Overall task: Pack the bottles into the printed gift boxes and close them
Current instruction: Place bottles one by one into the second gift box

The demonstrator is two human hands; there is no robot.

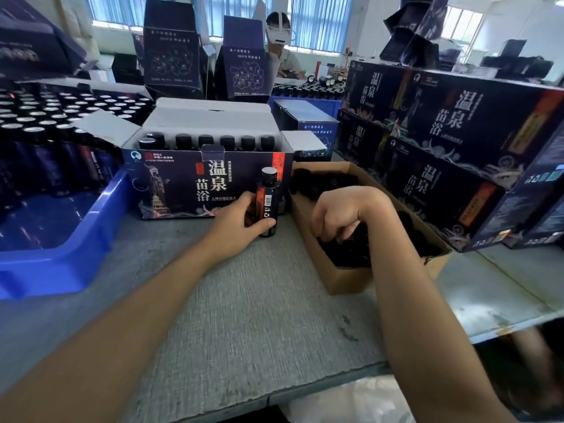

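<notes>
left hand (pixel 236 222) wraps the bottle (pixel 267 203), upright on the counter (pixel 244 300) at the gift box's (pixel 183 184) five o'clock. right hand (pixel 341 215) curls into the carton (pixel 335 279); contents unclear. bottle looks rigid, slick; grip mid-body.

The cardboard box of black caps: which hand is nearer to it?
Right. The right hand reaches down into the cardboard box among the caps. The left hand is beside it on the table, gripping an upright bottle.
</notes>
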